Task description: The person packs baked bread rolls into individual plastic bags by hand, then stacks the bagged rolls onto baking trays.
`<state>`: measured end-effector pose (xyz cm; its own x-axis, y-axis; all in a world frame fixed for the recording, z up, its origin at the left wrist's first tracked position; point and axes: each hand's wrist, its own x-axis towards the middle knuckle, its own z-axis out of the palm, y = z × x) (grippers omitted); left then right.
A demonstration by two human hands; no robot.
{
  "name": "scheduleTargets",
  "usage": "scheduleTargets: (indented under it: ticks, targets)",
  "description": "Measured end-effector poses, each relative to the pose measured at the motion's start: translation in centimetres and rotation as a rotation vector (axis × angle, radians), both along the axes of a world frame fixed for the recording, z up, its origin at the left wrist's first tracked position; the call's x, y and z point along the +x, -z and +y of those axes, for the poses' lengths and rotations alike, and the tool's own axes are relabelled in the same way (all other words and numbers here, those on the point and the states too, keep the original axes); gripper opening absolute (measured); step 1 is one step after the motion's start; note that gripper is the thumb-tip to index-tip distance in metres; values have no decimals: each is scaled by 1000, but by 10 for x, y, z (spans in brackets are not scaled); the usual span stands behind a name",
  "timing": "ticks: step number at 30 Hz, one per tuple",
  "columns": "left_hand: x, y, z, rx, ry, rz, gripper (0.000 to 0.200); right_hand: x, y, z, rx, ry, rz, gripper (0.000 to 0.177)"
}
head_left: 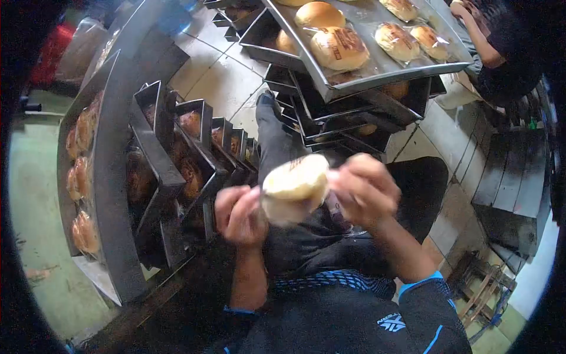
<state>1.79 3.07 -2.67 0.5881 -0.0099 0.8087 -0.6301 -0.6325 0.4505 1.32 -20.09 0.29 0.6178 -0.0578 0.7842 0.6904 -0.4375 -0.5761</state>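
A round bread bun [296, 184] with a brown print on top is held up over my lap, smeared by motion. My left hand [238, 216] pinches at its left side. At the right edge, my right hand [367, 192] has its fingers closed against the bun. Behind the right hand, a piece of clear, purple-printed plastic wrap [338, 213] lies over my leg. Past my hands, a metal tray [401, 85] bears several buns [340, 48], some in clear wrapping.
Under that tray rise more stacked trays [354, 112]. To my left, a stack of metal trays [171, 171] holds browned buns, beside a long tray [112, 177] of wrapped ones. Another person [501, 65] sits at upper right. A metal box [510, 183] and a small wooden stool [480, 289] stand right.
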Motion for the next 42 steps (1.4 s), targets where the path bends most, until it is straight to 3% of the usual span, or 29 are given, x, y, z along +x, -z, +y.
scheduleTargets:
  ticks: [1,2,7,10,11,14,15,18,20,23,26,27,28,29,30,32,33,36,37,39,40,41,42]
  targets:
    - [6,14,6,19,-15,110,18,12,13,5,-25,20,281,12]
    - [12,26,10,38,-30,214,17,23,35,12,161,-100,532,9]
    - [-2,49,13,-207,-16,236,10,13,54,18,129,-108,425,8]
    - [10,47,-1,-257,103,226,16,26,57,25,-46,14,322,10]
    - [17,43,-12,-236,114,211,18,38,63,33,-34,-52,237,9]
    - [47,40,-20,-234,-120,158,14,73,64,45,60,64,241,18]
    - [41,45,-6,-529,-151,501,9,73,56,39,256,192,525,23]
    - [-8,33,9,-687,-50,830,12,22,65,49,233,244,591,34]
    - [-52,39,21,-595,-106,994,10,-26,90,52,214,221,761,37]
    - [-102,59,24,-205,-144,874,10,-78,130,49,104,178,1008,37]
    - [-110,43,19,-245,-134,751,9,-64,83,19,-147,110,945,30]
    - [-105,30,21,-317,-153,787,10,-51,64,19,-49,233,802,25]
    - [-93,18,23,-399,-147,869,10,-44,35,13,22,184,982,16]
    - [-77,6,25,-484,-139,946,10,-31,27,13,-111,8,761,17]
    - [-62,-1,26,-570,-124,1025,10,-21,21,15,-242,-158,535,28]
    - [-29,-3,25,-597,-102,1130,15,-7,21,42,-348,-251,547,50]
    - [-15,-4,23,-606,-74,1186,19,-1,33,48,-565,-226,566,69]
    - [9,-8,20,-838,-33,1080,29,26,-20,26,-353,-468,975,59]
    - [10,-2,24,-805,-43,1022,36,26,-40,11,-174,-487,878,55]
    - [13,13,24,-876,-7,968,29,34,-72,-22,-3,-320,780,61]
    - [17,20,20,-867,17,978,27,44,-85,-39,251,-359,821,62]
    - [19,26,8,-837,99,1001,25,59,-100,-56,324,-312,722,55]
    - [21,23,-14,-805,181,1022,23,80,-103,-75,422,-239,785,51]
